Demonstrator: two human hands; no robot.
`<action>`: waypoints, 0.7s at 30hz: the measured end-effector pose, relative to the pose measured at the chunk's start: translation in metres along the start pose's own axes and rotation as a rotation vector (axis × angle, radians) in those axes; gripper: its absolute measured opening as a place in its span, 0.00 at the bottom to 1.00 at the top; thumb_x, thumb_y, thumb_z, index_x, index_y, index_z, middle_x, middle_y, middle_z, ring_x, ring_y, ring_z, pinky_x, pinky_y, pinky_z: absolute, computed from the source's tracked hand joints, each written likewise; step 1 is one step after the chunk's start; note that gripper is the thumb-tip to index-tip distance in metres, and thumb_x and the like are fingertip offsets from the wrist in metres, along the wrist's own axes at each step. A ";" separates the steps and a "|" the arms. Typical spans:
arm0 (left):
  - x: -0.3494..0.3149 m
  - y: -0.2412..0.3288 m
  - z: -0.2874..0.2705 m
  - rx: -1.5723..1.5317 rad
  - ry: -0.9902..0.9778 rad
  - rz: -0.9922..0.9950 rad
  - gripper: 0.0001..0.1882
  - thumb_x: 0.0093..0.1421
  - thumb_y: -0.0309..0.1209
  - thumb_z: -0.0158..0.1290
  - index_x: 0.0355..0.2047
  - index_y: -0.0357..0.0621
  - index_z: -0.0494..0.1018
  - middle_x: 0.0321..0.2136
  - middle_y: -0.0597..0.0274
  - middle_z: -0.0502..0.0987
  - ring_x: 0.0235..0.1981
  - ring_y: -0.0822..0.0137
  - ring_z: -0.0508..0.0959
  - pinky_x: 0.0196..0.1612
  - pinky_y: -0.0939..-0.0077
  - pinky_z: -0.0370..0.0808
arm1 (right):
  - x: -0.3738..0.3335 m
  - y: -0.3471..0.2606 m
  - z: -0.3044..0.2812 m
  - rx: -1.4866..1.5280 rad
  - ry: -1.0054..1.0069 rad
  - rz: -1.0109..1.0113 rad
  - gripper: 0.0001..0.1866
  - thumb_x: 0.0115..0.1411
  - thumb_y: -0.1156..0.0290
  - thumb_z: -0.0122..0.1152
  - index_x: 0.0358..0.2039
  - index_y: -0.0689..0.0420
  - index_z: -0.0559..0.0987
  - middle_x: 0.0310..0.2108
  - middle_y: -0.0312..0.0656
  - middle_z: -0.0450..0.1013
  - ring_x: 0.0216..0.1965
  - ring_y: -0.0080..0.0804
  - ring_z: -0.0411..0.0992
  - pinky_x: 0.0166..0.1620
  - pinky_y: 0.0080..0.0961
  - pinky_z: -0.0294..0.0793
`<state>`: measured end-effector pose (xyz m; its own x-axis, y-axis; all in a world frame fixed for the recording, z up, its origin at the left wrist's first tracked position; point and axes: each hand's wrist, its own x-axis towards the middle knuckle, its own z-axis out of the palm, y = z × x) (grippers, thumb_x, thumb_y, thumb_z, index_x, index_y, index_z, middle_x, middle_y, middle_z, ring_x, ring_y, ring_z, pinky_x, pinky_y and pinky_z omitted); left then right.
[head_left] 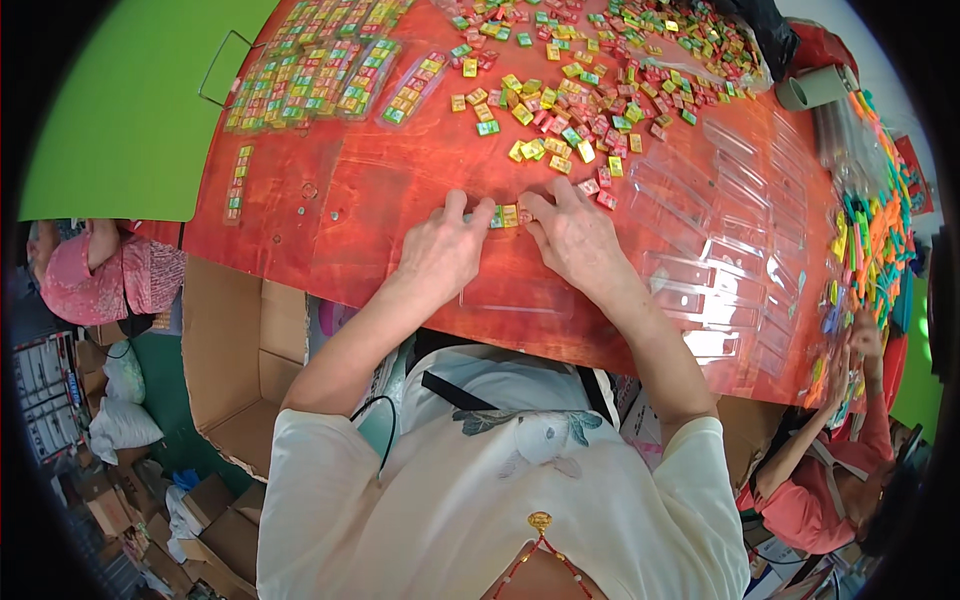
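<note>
Between my hands lies a short row of small coloured boxes [508,215], green, yellow and red, set side by side on the red table [350,220]. My left hand [445,240] pinches the row's left end, thumb and fingers closed. At the other end my right hand [580,240] closes its fingers on the row, partly covering the boxes there. Just beyond my hands spreads a loose pile of the same little boxes [590,120]. A clear plastic tray [515,297] lies between my forearms by the near edge.
Filled clear trays [310,80] are stacked far left, with a single filled tray [412,90] beside them. A narrow row of boxes [238,185] lies left. Clear trays [730,240] cover the right side. A co-worker's hands [855,350] are near colourful pieces [870,220]. A cardboard box [235,370] stands below.
</note>
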<state>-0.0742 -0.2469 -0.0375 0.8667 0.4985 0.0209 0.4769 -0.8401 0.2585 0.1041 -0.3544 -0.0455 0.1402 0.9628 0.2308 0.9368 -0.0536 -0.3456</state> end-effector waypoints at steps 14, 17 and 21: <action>-0.063 0.029 0.000 -0.145 0.001 0.204 0.26 0.62 0.32 0.57 0.61 0.48 0.69 0.41 0.49 0.68 0.33 0.47 0.80 0.34 0.56 0.81 | -0.091 -0.049 -0.029 0.117 -0.077 0.025 0.21 0.57 0.73 0.66 0.52 0.59 0.77 0.42 0.48 0.68 0.38 0.45 0.75 0.40 0.37 0.79; -0.067 0.026 -0.014 -0.262 -0.085 0.050 0.31 0.63 0.35 0.56 0.66 0.49 0.65 0.49 0.43 0.68 0.37 0.43 0.80 0.38 0.51 0.80 | -0.092 -0.047 -0.037 0.265 -0.063 0.161 0.27 0.57 0.73 0.67 0.57 0.59 0.74 0.48 0.51 0.68 0.44 0.48 0.76 0.44 0.39 0.79; -0.081 0.007 -0.003 -0.299 0.121 0.060 0.32 0.62 0.35 0.57 0.66 0.45 0.64 0.50 0.41 0.68 0.40 0.44 0.78 0.40 0.52 0.78 | -0.101 -0.039 -0.040 0.250 -0.051 0.212 0.26 0.57 0.74 0.67 0.57 0.58 0.74 0.47 0.49 0.68 0.43 0.46 0.75 0.43 0.39 0.79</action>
<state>-0.1412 -0.2924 -0.0340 0.8599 0.4866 0.1545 0.3458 -0.7778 0.5248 0.0660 -0.4604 -0.0185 0.3019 0.9494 0.0862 0.7798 -0.1940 -0.5952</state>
